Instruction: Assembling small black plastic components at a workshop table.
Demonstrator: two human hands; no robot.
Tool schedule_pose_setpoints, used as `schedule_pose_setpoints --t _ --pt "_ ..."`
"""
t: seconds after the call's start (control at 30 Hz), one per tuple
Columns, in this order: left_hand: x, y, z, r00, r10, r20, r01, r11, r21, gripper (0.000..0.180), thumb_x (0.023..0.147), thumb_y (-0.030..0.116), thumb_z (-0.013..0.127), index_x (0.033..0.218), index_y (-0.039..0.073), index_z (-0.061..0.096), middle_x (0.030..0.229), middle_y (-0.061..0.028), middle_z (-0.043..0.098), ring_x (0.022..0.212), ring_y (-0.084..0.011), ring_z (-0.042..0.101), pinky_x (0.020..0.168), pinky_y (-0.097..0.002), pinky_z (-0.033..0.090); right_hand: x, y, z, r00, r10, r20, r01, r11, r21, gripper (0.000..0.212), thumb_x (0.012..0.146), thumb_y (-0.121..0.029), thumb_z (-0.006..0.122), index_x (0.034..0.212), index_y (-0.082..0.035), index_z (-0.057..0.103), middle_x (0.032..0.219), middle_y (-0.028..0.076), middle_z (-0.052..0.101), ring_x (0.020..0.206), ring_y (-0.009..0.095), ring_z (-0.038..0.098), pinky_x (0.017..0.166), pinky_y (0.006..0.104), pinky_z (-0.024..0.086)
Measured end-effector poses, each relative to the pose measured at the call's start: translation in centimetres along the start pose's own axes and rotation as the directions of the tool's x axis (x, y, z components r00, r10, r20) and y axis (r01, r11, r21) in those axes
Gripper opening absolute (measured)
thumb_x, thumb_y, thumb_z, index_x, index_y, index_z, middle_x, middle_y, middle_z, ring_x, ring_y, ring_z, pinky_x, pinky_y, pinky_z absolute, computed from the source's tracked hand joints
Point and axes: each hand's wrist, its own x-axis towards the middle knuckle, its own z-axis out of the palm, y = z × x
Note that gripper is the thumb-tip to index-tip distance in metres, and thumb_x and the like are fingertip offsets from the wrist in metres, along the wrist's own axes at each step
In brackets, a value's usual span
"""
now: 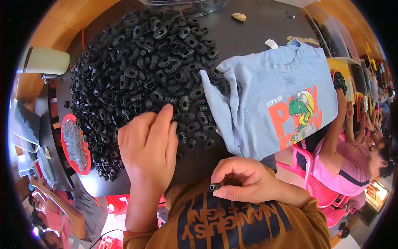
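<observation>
A large heap of small black plastic parts [137,66], toothed along the edges and with oval holes, covers the left of the dark table. At its near edge my left hand [147,143] hangs over the parts, back upward. Its fingers curl down, and the hand itself hides the fingertips and anything between them. In front of my body, my right hand [248,180] pinches a small black cylindrical part [214,187] between thumb and fingers, with a round opening at its end.
A folded light-blue T-shirt [277,99] lies right of the heap, overlapping some parts. On the left stands a red tray [75,145] of small silvery pieces. Behind the heap is a clear plastic container [186,7]. People sit on both sides; pink chairs [304,164] stand at right.
</observation>
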Motion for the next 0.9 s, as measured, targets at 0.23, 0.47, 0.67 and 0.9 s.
schedule_pose_setpoints --t 0.23,0.47,0.67,0.9 --pt "-0.2 -0.7 -0.3 0.994 -0.112 0.011 0.109 0.984 0.142 0.024 0.075 0.006 0.068 0.099 0.005 0.066 0.085 -0.0085 0.061 0.078 -0.0251 0.058 0.074 -0.036 0.042 -0.2 0.2 -0.3 1.0 -0.021 0.003 0.021 0.999 0.027 0.02 0.083 0.007 0.062 0.101 0.0 0.055 0.098 0.007 0.055 0.086 0.011 0.055 0.074 0.0228 0.045" --pt "0.1 -1.1 -0.4 0.987 -0.155 -0.033 0.158 0.973 0.165 0.015 0.075 0.002 0.067 0.09 0.004 0.065 0.083 -0.0092 0.061 0.074 -0.0259 0.057 0.07 -0.0351 0.043 0.0 0.3 -0.7 1.0 -0.01 0.026 0.008 0.998 0.061 0.019 0.084 0.007 0.061 0.101 0.001 0.055 0.099 0.008 0.055 0.088 0.012 0.056 0.075 0.023 0.045" --pt "0.5 -0.5 -0.1 0.994 -0.108 0.005 0.107 0.993 0.039 0.018 0.073 0.003 0.068 0.091 0.004 0.066 0.084 -0.0089 0.06 0.075 -0.0254 0.056 0.07 -0.0349 0.042 0.0 0.4 -0.7 0.999 -0.007 0.031 0.004 0.998 0.068 0.021 0.083 0.008 0.061 0.102 0.001 0.054 0.1 0.009 0.055 0.09 0.013 0.057 0.078 0.0238 0.046" --pt "0.8 -1.0 0.3 0.996 -0.063 0.058 0.052 0.983 0.174 0.018 0.075 0.005 0.066 0.094 0.004 0.066 0.085 -0.0092 0.058 0.078 -0.0256 0.056 0.072 -0.0357 0.041 0.0 0.3 -1.0 0.999 -0.006 0.034 0.003 0.996 0.091 0.023 0.083 0.01 0.061 0.103 0.002 0.054 0.101 0.01 0.055 0.093 0.014 0.057 0.08 0.0246 0.046"
